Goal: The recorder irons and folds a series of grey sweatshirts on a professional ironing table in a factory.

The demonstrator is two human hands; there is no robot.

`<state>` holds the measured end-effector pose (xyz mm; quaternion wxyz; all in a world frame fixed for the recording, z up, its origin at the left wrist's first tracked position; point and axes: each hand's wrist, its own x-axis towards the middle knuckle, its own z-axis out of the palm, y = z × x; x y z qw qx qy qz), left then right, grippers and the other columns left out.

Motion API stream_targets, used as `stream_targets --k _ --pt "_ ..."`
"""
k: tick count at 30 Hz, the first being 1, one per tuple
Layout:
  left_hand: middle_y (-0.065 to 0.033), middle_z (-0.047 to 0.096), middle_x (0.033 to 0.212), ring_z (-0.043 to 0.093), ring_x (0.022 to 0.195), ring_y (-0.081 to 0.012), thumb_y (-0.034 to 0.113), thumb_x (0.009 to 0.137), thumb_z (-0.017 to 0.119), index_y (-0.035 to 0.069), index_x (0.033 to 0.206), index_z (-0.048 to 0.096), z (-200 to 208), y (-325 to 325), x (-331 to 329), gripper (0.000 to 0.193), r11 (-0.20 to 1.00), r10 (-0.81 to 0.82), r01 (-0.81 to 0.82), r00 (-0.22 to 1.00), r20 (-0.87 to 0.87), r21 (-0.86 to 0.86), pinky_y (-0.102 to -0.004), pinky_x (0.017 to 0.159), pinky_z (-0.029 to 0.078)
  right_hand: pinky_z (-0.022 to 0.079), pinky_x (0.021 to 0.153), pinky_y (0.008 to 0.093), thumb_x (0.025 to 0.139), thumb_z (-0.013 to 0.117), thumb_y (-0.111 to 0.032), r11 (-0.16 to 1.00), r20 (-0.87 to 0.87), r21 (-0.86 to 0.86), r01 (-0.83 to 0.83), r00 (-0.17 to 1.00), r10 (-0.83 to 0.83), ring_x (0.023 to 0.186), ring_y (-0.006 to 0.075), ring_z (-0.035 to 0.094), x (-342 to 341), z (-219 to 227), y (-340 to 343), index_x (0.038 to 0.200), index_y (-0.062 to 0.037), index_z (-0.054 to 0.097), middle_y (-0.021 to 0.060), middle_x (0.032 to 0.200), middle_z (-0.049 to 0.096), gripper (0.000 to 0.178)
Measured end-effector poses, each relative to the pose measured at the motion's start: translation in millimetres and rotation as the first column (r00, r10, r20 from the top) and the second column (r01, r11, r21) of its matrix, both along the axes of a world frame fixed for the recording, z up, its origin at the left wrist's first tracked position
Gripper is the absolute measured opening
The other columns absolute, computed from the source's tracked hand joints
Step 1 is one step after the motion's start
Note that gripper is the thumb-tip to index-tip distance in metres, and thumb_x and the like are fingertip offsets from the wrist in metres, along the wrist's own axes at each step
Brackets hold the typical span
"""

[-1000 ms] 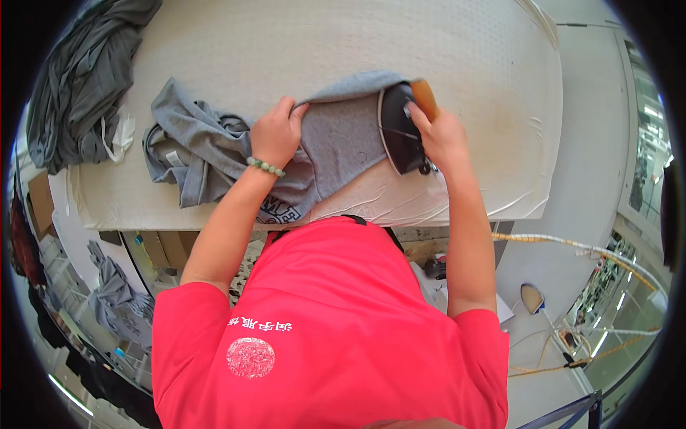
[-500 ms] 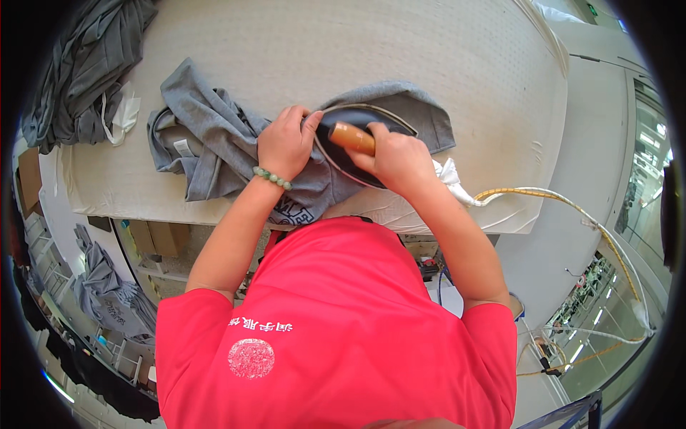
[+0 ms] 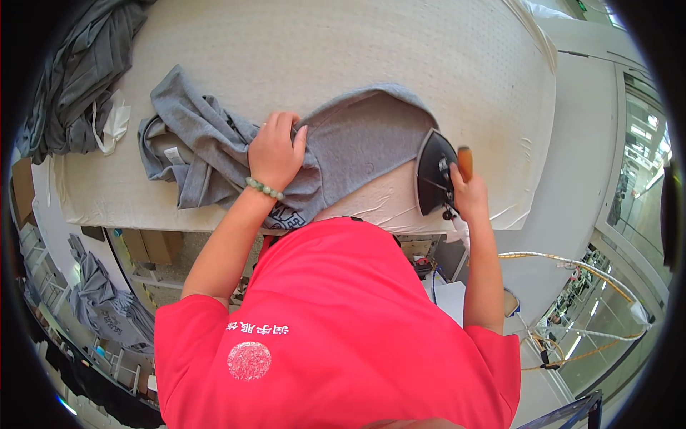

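Table edge: pale covered table [image 3: 486, 86]; its near edge runs just beside the red shirt [image 3: 343, 307].
Open room: bare cover beyond the garment, and right of the iron up to the table's right edge; the left side is taken up by a dark gray heap [image 3: 82, 79].
Garment position: gray garment [image 3: 357, 132] near the near edge, bunched at left, spread flatter at right.
Left hand: left hand [image 3: 275, 154] on the garment where bunched and flatter parts meet; cannot tell whether cloth is pinched.
Right hand: right hand [image 3: 469, 196] wrapped around the handle of the iron [image 3: 433, 175], at the garment's right end; contact with cloth cannot be confirmed.
Count: one iron, one garment under hand, one bead bracelet [image 3: 264, 188]; heap pieces uncountable.
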<state>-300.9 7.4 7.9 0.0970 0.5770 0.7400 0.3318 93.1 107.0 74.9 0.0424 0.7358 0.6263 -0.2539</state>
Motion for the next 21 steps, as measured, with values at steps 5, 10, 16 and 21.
stream_targets --k 5,10,16,21 --pt "-0.0141 0.069 0.103 0.07 0.092 -0.0344 0.021 0.093 0.071 0.01 0.129 0.063 22.1 24.6 58.0 0.039 0.921 -0.39 0.382 0.913 0.121 0.08 -0.0464 0.073 0.055 0.054 0.085 0.0511 0.097 0.07 -0.039 0.995 0.156 0.095 0.012 0.987 -0.027 0.097 0.0455 0.071 66.1 2.5 -7.2 0.112 -0.0021 0.071 0.0247 0.098 0.074 0.04" --pt "-0.017 0.072 0.095 0.072 0.084 -0.0371 0.036 0.101 0.063 0.011 0.131 0.063 27.5 112.5 172.0 0.039 0.755 -0.536 0.579 0.815 0.219 -0.308 -0.0497 0.071 0.058 0.054 0.086 0.0505 0.096 0.07 -0.037 0.986 0.171 0.164 -0.004 0.985 -0.025 0.096 0.0442 0.071 66.6 1.9 9.9 0.113 -0.0047 0.071 0.0224 0.099 0.075 0.037" --pt "-0.0181 0.072 0.084 0.071 0.082 -0.0399 0.042 0.101 0.063 0.009 0.109 0.065 13.7 100.2 164.0 0.034 0.868 -0.347 0.427 0.886 0.307 -0.253 -0.0502 0.073 0.057 0.055 0.084 0.0499 0.096 0.07 -0.037 0.993 0.136 0.041 0.11 0.984 -0.115 0.096 0.0422 0.072 58.8 12.9 14.6 0.112 -0.0043 0.071 0.021 0.097 0.075 0.036" --pt "-0.0069 0.069 0.08 0.069 0.073 -0.0166 0.029 0.099 0.073 0.009 0.108 0.065 48.7 -74.2 54.6 0.023 0.968 0.147 0.004 0.804 0.577 -0.253 -0.0332 0.063 0.051 0.055 0.081 0.0499 0.096 0.07 -0.035 0.971 0.032 -0.136 0.198 0.98 -0.196 0.093 0.0422 0.073 53.1 16.4 20.9 0.112 -0.0039 0.071 0.0207 0.095 0.075 0.035"
